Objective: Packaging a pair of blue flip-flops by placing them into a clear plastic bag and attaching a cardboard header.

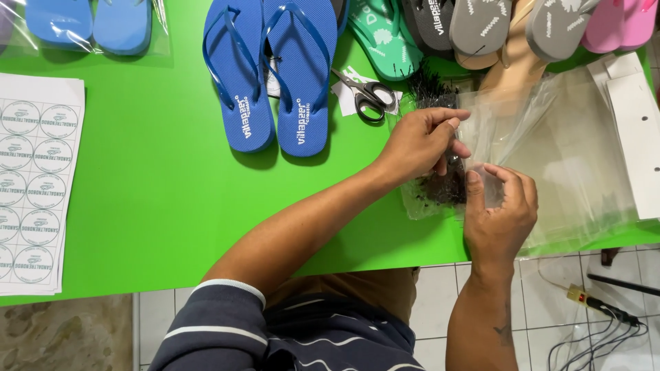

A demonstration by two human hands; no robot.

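Observation:
My left hand (pixel 421 141) reaches across the green table (pixel 165 192), its fingers pinched on small black plastic pieces inside a clear plastic bag (pixel 440 189). My right hand (pixel 500 209) holds the bag's opening, thumb and fingers gripping the clear film. A pile of the same black pieces (pixel 430 93) lies just beyond the left hand. A pair of blue flip-flops (pixel 271 75) lies side by side to the left of the hands. Black-handled scissors (pixel 370 93) rest between the flip-flops and the black pieces.
More flip-flops, teal (pixel 381 34), grey (pixel 474 24), tan and pink (pixel 622 20), line the far edge. Bagged light-blue flip-flops (pixel 89 24) lie at the far left. A sheet of round stickers (pixel 31 185) is at the left. Clear bags (pixel 570 158) and white cards (pixel 636 137) sit at the right.

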